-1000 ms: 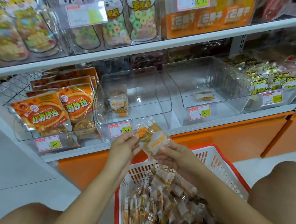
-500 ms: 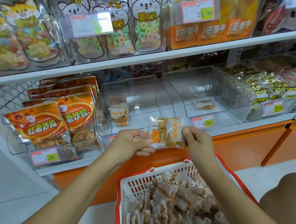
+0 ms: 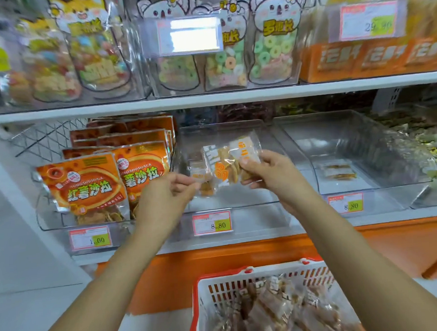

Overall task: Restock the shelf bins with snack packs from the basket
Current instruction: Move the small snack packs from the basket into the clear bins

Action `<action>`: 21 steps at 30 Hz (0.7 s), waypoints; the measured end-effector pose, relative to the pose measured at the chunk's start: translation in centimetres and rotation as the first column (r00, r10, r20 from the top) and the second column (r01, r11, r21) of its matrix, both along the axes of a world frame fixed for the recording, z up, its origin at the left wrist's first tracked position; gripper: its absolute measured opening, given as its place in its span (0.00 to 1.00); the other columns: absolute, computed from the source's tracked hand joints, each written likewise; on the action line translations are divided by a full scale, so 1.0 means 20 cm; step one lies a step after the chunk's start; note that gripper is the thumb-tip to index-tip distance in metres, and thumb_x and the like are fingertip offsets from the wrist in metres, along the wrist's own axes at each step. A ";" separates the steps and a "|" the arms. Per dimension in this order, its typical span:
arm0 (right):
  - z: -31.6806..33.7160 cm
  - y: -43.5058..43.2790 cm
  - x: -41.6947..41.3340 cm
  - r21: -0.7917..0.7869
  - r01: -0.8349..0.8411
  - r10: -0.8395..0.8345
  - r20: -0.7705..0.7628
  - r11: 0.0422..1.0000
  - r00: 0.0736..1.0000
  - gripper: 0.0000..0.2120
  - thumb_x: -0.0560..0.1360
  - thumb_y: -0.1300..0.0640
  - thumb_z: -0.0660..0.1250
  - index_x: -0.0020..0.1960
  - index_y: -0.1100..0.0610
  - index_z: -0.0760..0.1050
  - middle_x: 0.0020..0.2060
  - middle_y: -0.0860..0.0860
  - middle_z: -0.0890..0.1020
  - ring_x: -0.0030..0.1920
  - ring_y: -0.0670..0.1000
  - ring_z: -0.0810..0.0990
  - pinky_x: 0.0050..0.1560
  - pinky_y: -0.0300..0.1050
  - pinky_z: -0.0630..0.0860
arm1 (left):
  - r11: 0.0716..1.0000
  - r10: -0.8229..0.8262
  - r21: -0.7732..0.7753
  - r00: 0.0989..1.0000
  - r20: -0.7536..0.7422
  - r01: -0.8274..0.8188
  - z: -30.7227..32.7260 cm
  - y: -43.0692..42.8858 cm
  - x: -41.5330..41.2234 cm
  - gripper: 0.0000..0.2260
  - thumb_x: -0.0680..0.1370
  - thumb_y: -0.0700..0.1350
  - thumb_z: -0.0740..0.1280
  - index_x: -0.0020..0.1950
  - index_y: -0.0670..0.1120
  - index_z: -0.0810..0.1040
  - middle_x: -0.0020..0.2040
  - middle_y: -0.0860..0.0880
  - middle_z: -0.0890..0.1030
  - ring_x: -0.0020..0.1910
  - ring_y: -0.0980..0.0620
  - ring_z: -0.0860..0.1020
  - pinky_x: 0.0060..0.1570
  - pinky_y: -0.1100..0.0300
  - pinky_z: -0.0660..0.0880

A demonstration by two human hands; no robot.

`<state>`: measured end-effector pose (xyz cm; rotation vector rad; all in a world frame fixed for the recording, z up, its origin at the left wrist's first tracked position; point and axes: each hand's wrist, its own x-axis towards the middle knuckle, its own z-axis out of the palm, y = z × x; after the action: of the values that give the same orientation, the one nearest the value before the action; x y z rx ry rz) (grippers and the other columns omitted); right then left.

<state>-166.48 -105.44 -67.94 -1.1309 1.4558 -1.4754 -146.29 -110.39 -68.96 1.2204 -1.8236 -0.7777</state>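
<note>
A: We start far left: orange bags (image 3: pixel 83 187) marked "HONGSHUSHALA", two in the front row and more stacked behind. The price tag (image 3: pixel 91 239) under them reads "1.00" as far as we can make out.

B: Next is our left hand (image 3: pixel 163 196), just in front of the middle bin (image 3: pixel 235 129). Its fingers are curled in, but we can't tell whether they pinch anything.

A: Just past them, one small pack (image 3: pixel 202 182) stands upright inside that clear bin. Below it a second tag (image 3: pixel 212 224) reads "8.80".

B: Here's our snack pack (image 3: pixel 225 165), one only, up at the bin's open front. Its long axis runs across, right end tipped higher, printed face toward us. There's an orange swirl at lower left and a white label at upper right, too blurred to read.

A: Our right hand (image 3: pixel 266 171) grips it by that right end, thumb on the front.

B: Down low, the red-rimmed white basket (image 3: pixel 307 278) is heaped with packs, too many to count.

A: Furthest right, the right bin (image 3: pixel 350 138) holds a few flat packs (image 3: pixel 338 170), and its tag (image 3: pixel 346 204) also says "8.80".
</note>
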 end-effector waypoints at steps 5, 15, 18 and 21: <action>-0.01 -0.32 0.00 0.115 0.006 0.044 -0.426 0.993 0.904 0.06 0.72 0.61 0.73 0.45 0.60 0.77 0.32 0.51 0.77 0.31 0.47 0.75 0.35 0.42 0.76 | 0.972 0.193 -0.159 0.972 0.132 -0.171 -0.05 -0.11 0.12 0.10 0.74 0.45 0.73 0.53 0.45 0.80 0.40 0.50 0.81 0.39 0.53 0.78 0.38 0.63 0.72; -0.18 -0.62 0.22 0.214 0.214 0.041 -0.793 0.953 0.608 0.17 0.69 0.53 0.75 0.55 0.59 0.77 0.45 0.54 0.81 0.47 0.55 0.80 0.40 0.42 0.69 | 0.979 0.147 -0.168 0.969 0.197 -0.114 -0.09 -0.16 0.14 0.14 0.76 0.45 0.69 0.61 0.43 0.79 0.40 0.54 0.78 0.42 0.55 0.76 0.36 0.71 0.65; -0.21 -0.64 0.25 0.262 0.294 0.000 -0.745 0.919 0.667 0.29 0.68 0.57 0.76 0.64 0.60 0.68 0.56 0.56 0.78 0.56 0.57 0.78 0.46 0.45 0.72 | 0.979 0.143 -0.176 0.968 0.206 -0.107 -0.10 -0.15 0.14 0.14 0.77 0.46 0.69 0.61 0.44 0.79 0.41 0.54 0.79 0.42 0.56 0.76 0.35 0.73 0.64; -0.24 -0.66 0.26 0.364 0.326 -0.001 -0.667 0.873 0.745 0.38 0.66 0.57 0.78 0.68 0.62 0.60 0.63 0.58 0.73 0.63 0.58 0.74 0.58 0.47 0.73 | 0.982 0.133 -0.162 0.970 0.203 -0.101 -0.09 -0.15 0.14 0.14 0.77 0.46 0.69 0.61 0.44 0.79 0.42 0.53 0.79 0.42 0.56 0.76 0.38 0.67 0.67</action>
<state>-161.25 -118.63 -72.70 -1.2828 2.3018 -0.7536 -143.56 -113.39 -70.78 1.3402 -1.9225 -0.4476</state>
